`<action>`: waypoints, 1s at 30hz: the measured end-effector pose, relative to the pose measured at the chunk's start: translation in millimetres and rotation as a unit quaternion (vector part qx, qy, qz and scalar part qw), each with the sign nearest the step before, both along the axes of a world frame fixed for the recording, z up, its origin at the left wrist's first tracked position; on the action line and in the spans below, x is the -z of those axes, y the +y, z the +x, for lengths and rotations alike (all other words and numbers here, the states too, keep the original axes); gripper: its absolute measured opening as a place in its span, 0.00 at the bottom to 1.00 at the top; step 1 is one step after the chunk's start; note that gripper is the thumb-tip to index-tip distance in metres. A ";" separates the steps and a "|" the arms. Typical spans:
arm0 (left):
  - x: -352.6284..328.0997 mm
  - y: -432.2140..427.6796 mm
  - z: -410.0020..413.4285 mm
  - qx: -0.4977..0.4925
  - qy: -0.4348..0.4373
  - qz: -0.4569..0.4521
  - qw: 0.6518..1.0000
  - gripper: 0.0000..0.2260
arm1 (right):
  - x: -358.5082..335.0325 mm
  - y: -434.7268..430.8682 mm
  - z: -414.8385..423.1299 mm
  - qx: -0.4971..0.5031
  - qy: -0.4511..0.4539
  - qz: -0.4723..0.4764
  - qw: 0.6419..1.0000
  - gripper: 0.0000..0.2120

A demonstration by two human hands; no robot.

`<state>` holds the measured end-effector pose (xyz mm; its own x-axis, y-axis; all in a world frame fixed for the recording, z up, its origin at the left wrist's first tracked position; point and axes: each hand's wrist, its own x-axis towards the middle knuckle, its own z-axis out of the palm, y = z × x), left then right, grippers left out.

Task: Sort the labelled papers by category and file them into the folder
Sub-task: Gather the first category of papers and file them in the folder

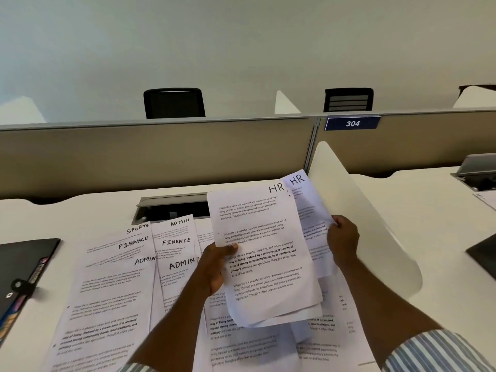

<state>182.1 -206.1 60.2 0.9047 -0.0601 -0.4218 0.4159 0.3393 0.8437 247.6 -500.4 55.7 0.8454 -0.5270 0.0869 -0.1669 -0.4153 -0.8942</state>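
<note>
- Head view is showing the left hand and the right hand raised over the desk, each one gripping paper.
- Left hand is pinching the HR sheaf by its left edge, with the thumb lying across the printed front and the fingers curling behind. The top page is carrying a handwritten HR at its upper right corner, and several page ends are showing loosely at the bottom.
- Right hand is holding the HR sheet by its right edge, with the fingers wrapping around it. That page is sitting behind the sheaf and sticking out towards the right hand, and its own HR label is showing at the top.
- Both are hanging in the air between the two hands, tilted a little, with the print facing the camera.
- More papers are lying flat under and to the left of the left hand, overlapping one another. Their handwritten labels are reading SPORTS, FINANCE and ADMIN.
- Further pages are lying beneath the right forearm, and their labels are not showing.
- Well to the left of the left hand, the dark folder is lying on the desk, partly cut off by the frame.
- Just right of the right hand, a white divider is standing upright.
- Beyond the hands, a cable tray is sitting open in the desk, and a beige partition is carrying a blue plate reading 304.
- Striped sleeves are covering the arms near the bottom edge.
</note>
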 end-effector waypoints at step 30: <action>-11.7 -2.2 21.8 -0.090 -0.018 0.060 0.994 0.11 | -18.6 42.2 -15.3 -0.176 0.070 0.349 0.918 0.15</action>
<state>203.9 -208.3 71.9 0.9108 0.1525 -0.3837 0.3266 0.3022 0.8955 232.2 -458.1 74.3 0.9511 -0.1061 -0.2901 -0.2654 0.1996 -0.9433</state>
